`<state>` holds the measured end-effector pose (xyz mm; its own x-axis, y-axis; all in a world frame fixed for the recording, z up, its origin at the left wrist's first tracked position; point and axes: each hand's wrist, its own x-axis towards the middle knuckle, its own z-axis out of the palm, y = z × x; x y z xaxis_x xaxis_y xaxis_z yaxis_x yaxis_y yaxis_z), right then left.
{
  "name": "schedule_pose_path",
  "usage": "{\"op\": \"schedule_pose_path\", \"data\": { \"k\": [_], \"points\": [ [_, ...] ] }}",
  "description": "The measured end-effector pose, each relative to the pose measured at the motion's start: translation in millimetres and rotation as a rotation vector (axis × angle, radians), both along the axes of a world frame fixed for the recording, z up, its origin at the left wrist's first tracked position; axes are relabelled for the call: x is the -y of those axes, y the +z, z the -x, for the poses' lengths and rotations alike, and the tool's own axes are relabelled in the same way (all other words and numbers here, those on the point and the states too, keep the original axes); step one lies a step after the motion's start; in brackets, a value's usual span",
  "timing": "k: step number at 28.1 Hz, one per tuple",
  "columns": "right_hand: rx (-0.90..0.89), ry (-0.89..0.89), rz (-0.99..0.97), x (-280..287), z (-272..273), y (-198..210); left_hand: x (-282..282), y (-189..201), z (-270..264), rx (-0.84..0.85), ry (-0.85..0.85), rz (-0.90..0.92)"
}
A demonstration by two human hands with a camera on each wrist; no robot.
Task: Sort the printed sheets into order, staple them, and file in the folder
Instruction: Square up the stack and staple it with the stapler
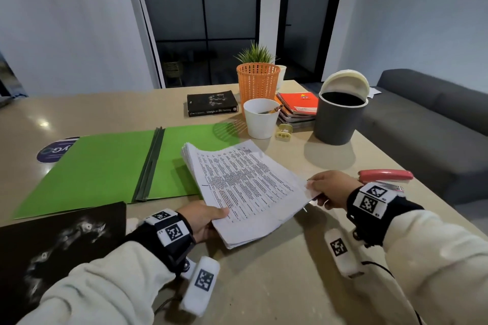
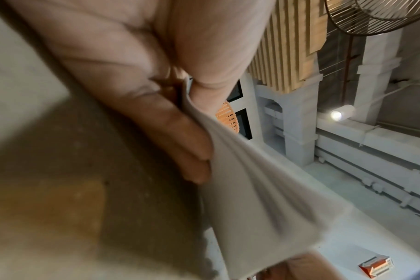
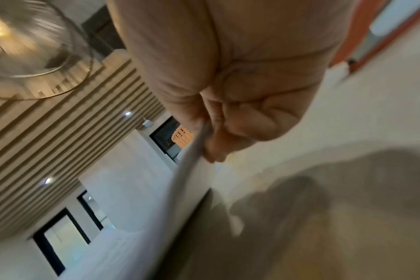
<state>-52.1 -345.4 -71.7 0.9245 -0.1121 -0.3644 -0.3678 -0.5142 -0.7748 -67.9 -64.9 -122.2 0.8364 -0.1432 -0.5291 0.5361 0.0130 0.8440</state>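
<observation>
A thick stack of printed sheets is lifted off the beige table, tilted, its far corner over the open green folder. My left hand grips the stack's near left edge, thumb on top; in the left wrist view its fingers curl under the paper. My right hand pinches the right corner; the right wrist view shows the paper's edge between thumb and fingers. A red stapler lies just behind my right wrist.
Behind the folder stand a white cup with a pencil, an orange mesh basket, a black book, spiral notebooks, a grey bin with a raised lid and a yellow sharpener. A black printed sheet lies near left.
</observation>
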Motion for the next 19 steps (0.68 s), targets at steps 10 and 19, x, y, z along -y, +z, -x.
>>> {"op": "schedule_pose_path", "data": {
  "k": [10, 19],
  "points": [
    [-0.068, 0.027, 1.017, 94, -26, 17, 0, -9, -3, -0.002, -0.007, -0.071],
    [-0.130, 0.143, 0.988, 87, -20, 14, 2, -5, -1, 0.001, -0.020, -0.073]
  ]
}}
